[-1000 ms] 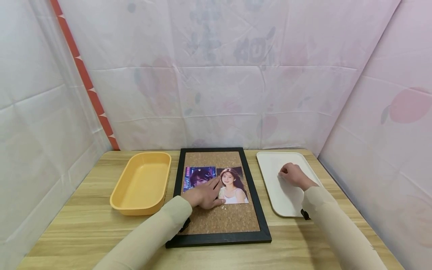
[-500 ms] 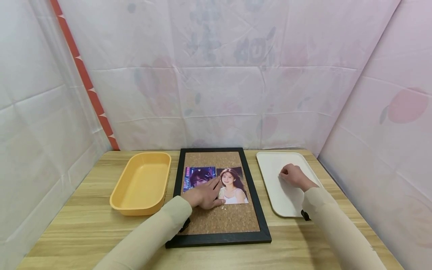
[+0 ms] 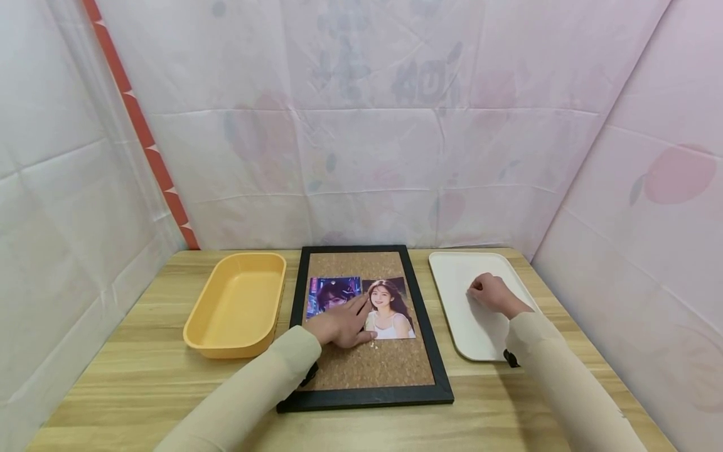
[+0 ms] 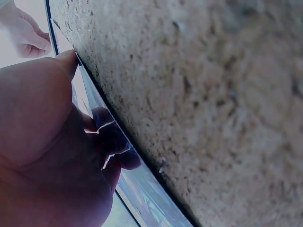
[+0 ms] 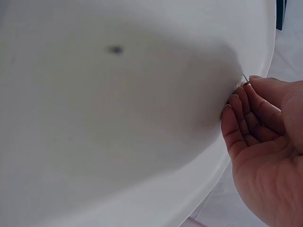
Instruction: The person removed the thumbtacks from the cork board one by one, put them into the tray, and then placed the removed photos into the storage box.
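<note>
My left hand rests with fingers spread over two pictures on a cork board with a black frame. A portrait photo of a person in a white top lies on the right. The purple-blue picture beside it is partly covered by the hand. The left wrist view shows the thumb at the photo's edge. Over a white tray, my right hand pinches a small pushpin between thumb and forefinger. Only its thin metal point shows clearly; the fingers hide the rest.
A yellow rectangular tub stands left of the cork board. The wooden table bears everything. Pale printed cloth hangs behind and at both sides. A small dark speck shows on the tray.
</note>
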{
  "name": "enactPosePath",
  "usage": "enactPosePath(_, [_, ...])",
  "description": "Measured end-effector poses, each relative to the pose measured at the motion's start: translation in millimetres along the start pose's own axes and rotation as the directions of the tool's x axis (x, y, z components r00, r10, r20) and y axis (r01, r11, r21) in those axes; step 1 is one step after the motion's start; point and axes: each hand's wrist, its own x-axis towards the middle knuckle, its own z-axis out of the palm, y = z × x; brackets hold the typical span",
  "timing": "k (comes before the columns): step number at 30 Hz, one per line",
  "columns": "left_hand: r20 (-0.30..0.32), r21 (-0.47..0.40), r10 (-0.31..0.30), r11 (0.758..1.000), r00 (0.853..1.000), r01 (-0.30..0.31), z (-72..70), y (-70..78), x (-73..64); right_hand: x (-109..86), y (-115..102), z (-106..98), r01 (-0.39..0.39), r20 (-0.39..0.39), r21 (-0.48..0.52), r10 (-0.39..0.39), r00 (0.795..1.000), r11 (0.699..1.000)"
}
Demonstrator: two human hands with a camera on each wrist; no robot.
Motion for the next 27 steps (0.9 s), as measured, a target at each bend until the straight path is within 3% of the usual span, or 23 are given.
enactPosePath(10, [0.000, 0.030, -0.004, 1.000, 1.000, 0.004, 16.3, -9.6, 19.1, -3.8, -1.5, -1.9, -0.018, 0.012, 0.021, 0.018, 1.000, 1.000])
enactPosePath(27, [0.006, 0.034, 0.000, 0.999, 1.000, -0.001, 12.9, -8.8, 17.3, -3.0, 4.1, 2.0, -0.012, -0.002, 0.043, 0.012, 1.000, 0.999])
